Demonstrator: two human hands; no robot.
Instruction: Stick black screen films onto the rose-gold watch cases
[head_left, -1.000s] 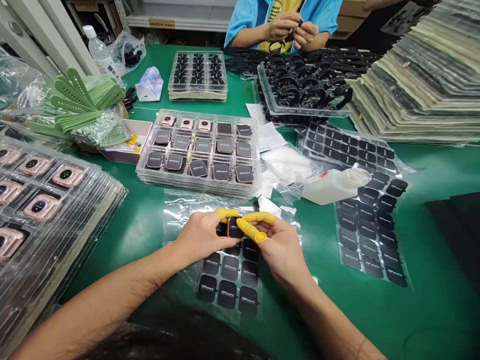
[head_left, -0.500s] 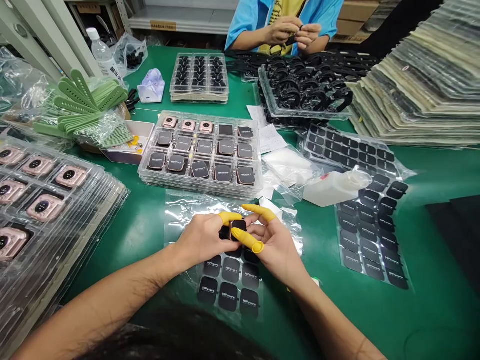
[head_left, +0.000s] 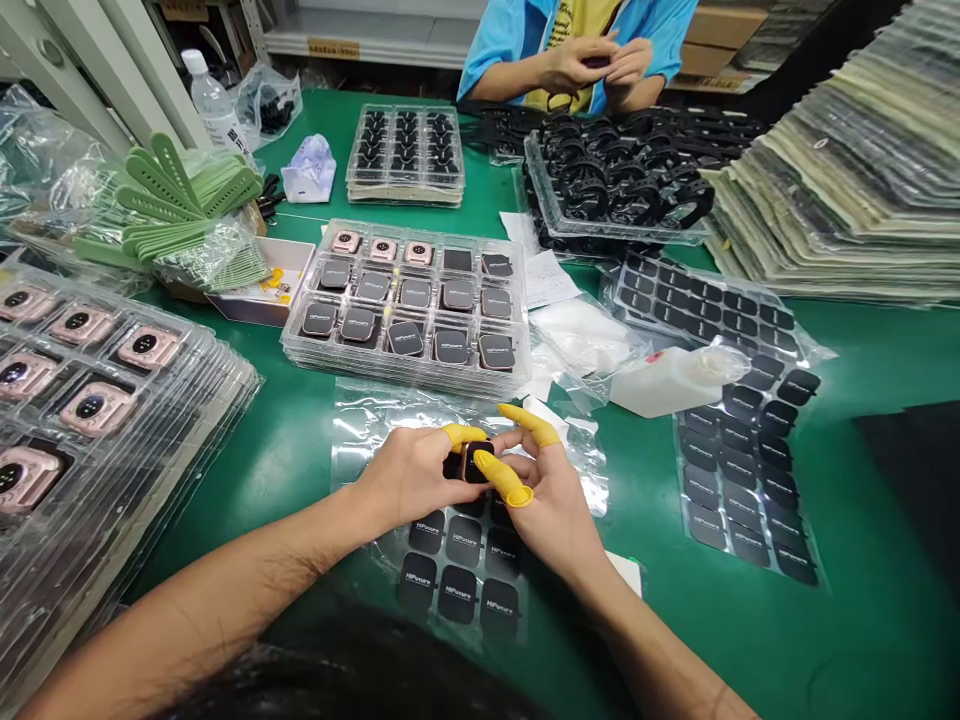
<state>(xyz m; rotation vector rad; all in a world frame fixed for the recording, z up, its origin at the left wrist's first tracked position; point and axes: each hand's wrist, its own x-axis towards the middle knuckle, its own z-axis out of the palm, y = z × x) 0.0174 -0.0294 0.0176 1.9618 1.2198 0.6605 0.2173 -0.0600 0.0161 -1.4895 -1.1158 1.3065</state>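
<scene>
While your left hand [head_left: 416,465] grips the small watch [head_left: 477,462] between thumb and index finger, your right hand [head_left: 555,505] meets it from the other side. The watch is tilted, dark face up, above the far part of the label sheet [head_left: 457,592]. Your right thumb lies over the face, and the right index finger is raised and spread apart from it. The other right fingers are bent near the watch's side; whether they pinch it, you cannot tell. Yellow covers [head_left: 504,480] sheathe the index finger of your left hand and the thumb and index finger of your right.

The label sheet lies on the green worktop [head_left: 300,440], with rows of black rounded squares, partly hidden by your hands. Just beyond it is the middle tray [head_left: 397,372], where three pink watches [head_left: 418,252] lie back up in the far row and many others show dark fronts. To your left is a tray stack [head_left: 217,375] holding more pink watches, with green straps [head_left: 180,235] beyond it. On your right, a white bottle [head_left: 652,384] lies on its side near a second sheet [head_left: 739,480]. Across from you, a person [head_left: 577,60] holds a small dark piece [head_left: 598,61] near black straps [head_left: 615,190].
</scene>
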